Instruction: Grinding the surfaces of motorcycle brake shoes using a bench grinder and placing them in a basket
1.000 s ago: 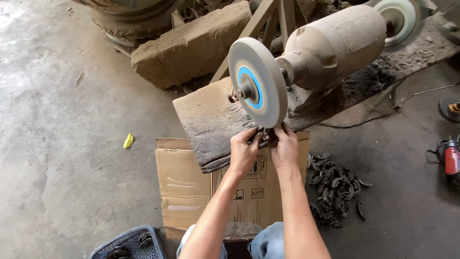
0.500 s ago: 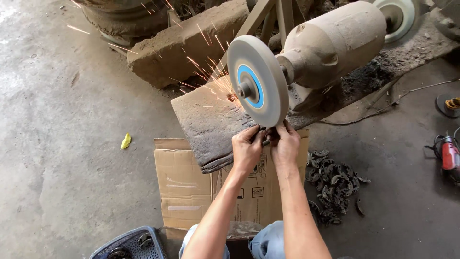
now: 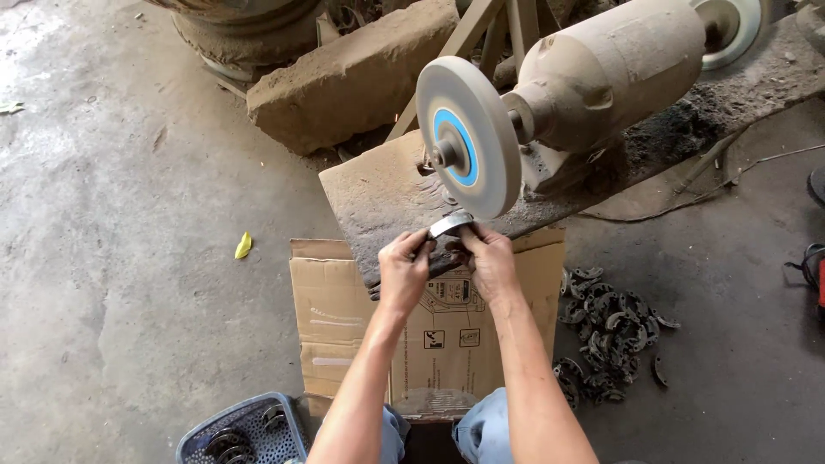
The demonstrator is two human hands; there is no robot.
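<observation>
Both hands, left hand (image 3: 404, 266) and right hand (image 3: 487, 258), pinched a curved metal piece (image 3: 450, 225) just under the grinding wheel (image 3: 468, 137), at the bench's (image 3: 378, 198) near edge. A blue basket (image 3: 245, 434) held dark rings; the concrete floor (image 3: 129, 258) lay open leftward.

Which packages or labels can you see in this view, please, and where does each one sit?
Cardboard box: brown, flattened, on the floor below the grinder bench, under both forearms.
Printed panel: small pale rectangle with dark marks, on the box just below the right hand.
Wheel label: blue ring around the grinding wheel's hub.
</observation>
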